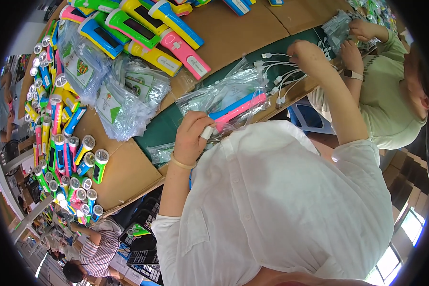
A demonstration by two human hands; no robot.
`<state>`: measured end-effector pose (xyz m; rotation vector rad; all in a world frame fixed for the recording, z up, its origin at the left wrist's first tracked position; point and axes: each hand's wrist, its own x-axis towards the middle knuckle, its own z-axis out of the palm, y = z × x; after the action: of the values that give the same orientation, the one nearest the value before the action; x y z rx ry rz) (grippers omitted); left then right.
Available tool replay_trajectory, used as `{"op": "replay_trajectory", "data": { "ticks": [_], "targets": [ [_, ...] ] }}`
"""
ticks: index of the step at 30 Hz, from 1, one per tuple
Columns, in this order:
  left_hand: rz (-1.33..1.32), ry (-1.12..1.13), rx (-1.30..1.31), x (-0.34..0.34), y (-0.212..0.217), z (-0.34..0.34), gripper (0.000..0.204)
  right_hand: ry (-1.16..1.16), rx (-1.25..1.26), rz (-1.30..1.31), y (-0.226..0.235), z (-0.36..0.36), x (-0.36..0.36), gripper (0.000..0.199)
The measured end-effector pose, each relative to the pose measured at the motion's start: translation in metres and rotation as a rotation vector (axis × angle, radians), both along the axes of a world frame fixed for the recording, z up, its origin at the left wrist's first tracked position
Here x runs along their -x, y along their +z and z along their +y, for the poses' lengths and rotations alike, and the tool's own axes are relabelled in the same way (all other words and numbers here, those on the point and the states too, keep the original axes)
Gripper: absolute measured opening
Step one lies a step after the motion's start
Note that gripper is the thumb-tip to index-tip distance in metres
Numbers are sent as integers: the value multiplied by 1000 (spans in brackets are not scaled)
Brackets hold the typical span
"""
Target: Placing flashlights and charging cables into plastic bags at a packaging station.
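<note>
My left hand (189,137) is closed at the near end of a pink and blue flashlight (240,110), which lies in or on clear plastic bags. Something white wraps or sits at the thumb; I cannot tell which. Over to the right, my right hand (311,58) has its fingers curled on the white USB cables (282,76), fanned out along the table edge. Its fingertips are partly hidden. Clear plastic bags (209,97) lie on the green mat (164,126) between my hands.
Larger colourful flashlights (148,35) are heaped at the back, beside stacked clear bags with printed cards (124,102). Many more flashlights (57,143) crowd the left side of the cardboard-covered table (121,174). A co-worker in green (391,100) handles small bags (337,31) at right; another person (97,250) sits lower left.
</note>
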<state>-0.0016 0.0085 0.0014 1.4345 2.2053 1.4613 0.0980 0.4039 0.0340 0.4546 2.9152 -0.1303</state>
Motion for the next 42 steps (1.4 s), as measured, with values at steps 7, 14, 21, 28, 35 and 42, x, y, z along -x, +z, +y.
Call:
{"op": "replay_trajectory", "data": {
  "ticks": [7, 14, 21, 28, 35, 42],
  "targets": [
    [-13, -3, -25, -1, -1, 1, 21, 46, 127, 28, -16, 29, -20, 11],
    [-11, 42, -29, -6, -2, 1, 21, -75, 731, 377, 47, 19, -12, 11],
    [-10, 89, -15, -6, -5, 1, 20, -14, 1762, 542, 76, -51, 17, 21],
    [-39, 102, -35, -7, -6, 0, 20, -286, 1692, 91, 23, -82, 22, 29],
    [-421, 451, -99, -23, 7, 0, 16, 154, 975, 77, 30, -96, 31, 27],
    [-237, 412, 22, -30, 9, -6, 16, 666, 683, -49, 12, -149, 59, 16]
  ]
}}
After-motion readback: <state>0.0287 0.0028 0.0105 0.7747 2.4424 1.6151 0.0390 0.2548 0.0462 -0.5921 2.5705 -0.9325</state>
